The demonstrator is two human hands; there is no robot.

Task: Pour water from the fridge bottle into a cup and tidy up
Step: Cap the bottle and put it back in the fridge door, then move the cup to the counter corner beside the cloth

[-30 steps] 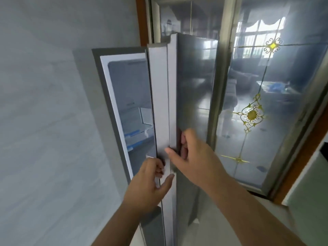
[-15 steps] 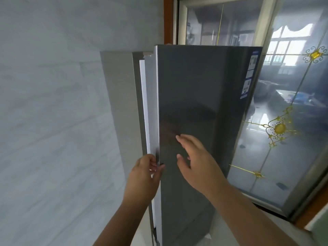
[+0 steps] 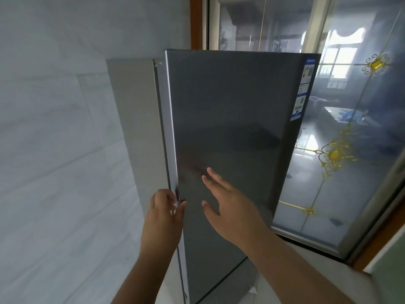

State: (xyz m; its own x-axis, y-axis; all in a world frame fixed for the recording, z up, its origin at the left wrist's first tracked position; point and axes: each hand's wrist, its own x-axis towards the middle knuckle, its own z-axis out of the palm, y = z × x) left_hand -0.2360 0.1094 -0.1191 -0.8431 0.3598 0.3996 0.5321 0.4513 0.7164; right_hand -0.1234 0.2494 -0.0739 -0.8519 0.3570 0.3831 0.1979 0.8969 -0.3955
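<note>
A tall grey fridge stands in front of me, its dark grey door (image 3: 230, 119) swung flush against the lighter cabinet side (image 3: 133, 115). My left hand (image 3: 164, 216) grips the door's left edge at about mid height, fingers curled around it. Just right of that, my right hand (image 3: 228, 200) lies flat against the door's front with the fingers spread and nothing held. No bottle or cup is in view; the fridge's inside is hidden.
A pale tiled wall (image 3: 54, 150) runs along the left, close beside the fridge. A large glass panel (image 3: 341, 150) with gold ornaments and a wood frame fills the right. Stickers (image 3: 303, 88) line the door's right edge.
The fridge door has swung from wide open to shut against the cabinet. My right hand has let go of the door's edge and now lies flat on its front.
</note>
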